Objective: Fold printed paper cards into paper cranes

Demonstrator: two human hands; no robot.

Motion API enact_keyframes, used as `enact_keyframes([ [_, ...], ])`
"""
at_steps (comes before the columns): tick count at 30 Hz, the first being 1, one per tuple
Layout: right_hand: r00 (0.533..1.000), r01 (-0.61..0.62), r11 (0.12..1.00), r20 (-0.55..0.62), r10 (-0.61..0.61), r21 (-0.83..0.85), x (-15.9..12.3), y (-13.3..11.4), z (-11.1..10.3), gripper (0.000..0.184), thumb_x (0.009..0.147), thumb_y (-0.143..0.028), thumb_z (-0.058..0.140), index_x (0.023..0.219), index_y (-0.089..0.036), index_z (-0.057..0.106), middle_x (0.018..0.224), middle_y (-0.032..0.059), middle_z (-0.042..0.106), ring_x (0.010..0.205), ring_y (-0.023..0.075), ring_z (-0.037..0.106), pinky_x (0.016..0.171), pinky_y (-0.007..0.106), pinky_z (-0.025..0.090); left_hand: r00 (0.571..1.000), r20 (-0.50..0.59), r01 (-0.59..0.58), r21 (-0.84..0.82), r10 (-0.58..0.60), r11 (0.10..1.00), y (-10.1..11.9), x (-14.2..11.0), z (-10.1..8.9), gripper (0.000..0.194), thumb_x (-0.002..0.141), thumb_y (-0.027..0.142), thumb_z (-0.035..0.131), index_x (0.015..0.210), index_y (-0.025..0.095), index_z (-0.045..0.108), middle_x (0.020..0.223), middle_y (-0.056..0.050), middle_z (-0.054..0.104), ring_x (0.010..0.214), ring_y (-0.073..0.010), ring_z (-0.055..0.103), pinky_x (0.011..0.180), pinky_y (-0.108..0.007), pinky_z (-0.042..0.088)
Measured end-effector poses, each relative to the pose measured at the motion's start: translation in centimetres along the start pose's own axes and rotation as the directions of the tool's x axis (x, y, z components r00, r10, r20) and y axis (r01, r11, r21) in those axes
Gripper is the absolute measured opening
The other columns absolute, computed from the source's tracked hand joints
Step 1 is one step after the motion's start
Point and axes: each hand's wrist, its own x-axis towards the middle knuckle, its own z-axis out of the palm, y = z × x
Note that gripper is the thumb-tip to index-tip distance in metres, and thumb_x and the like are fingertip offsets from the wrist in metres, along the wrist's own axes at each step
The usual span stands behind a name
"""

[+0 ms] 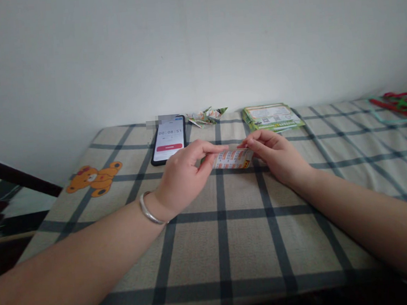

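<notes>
Both hands hold one small printed paper sheet point(235, 159) with orange and white blocks of text, a little above the checked tablecloth. My left hand point(191, 172), with a silver bangle on its wrist, pinches the sheet's left end between thumb and fingers. At the opposite end, the thumb and fingers of my right hand point(274, 154) are closed on the upper edge. Fingers cover parts of the sheet. Beyond the right hand lies a stack of green and white printed sheets point(274, 116). Several folded paper pieces point(207, 117) sit by the wall.
A phone point(169, 138) showing a running timer lies behind my left hand. An orange teddy bear figure point(94, 179) is on the checked tablecloth point(197, 247) at left. Red and green items point(400, 106) lie at the far right. A wall point(195, 45) borders the table's back edge.
</notes>
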Motion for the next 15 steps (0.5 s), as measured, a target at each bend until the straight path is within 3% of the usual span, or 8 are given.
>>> enact_keyframes([
  [4,0.995,0.102,0.99,0.016,-0.1,-0.098,-0.25,-0.11,-0.04,0.022,0.084,-0.043,0.067,0.083,-0.022,0.06,0.084,0.0007,0.068,0.078,0.013,0.064,0.072,0.027,0.052,0.997,-0.008,0.072,-0.077,-0.073,0.994,-0.08,0.05,0.09,0.014,0.092,0.014,0.054,0.1,0.02,0.063,0.105,0.001,0.073,0.093,-0.0085,0.07,0.082,-0.018,0.054],
  [9,0.977,0.211,0.958,0.032,-0.209,-0.197,-0.61,-0.01,0.04,0.014,0.085,-0.033,0.066,0.083,-0.021,0.059,0.078,0.0001,0.068,0.07,0.0116,0.063,0.061,0.025,0.05,0.987,0.012,0.158,-0.173,-0.158,0.972,-0.23,0.11,0.26,0.009,0.092,0.016,0.055,0.098,0.019,0.061,0.106,-0.002,0.073,0.092,-0.0123,0.07,0.081,-0.024,0.057],
  [15,0.949,0.29,0.863,0.007,-0.315,-0.413,-1.04,0.22,-0.34,0.001,0.085,-0.023,0.064,0.084,-0.022,0.064,0.081,0.0008,0.07,0.071,0.014,0.064,0.062,0.029,0.052,0.977,0.061,0.215,-0.256,-0.206,0.942,-0.47,0.13,0.45,0.008,0.09,0.018,0.054,0.097,0.02,0.058,0.106,-0.003,0.073,0.092,-0.015,0.071,0.079,-0.028,0.059],
])
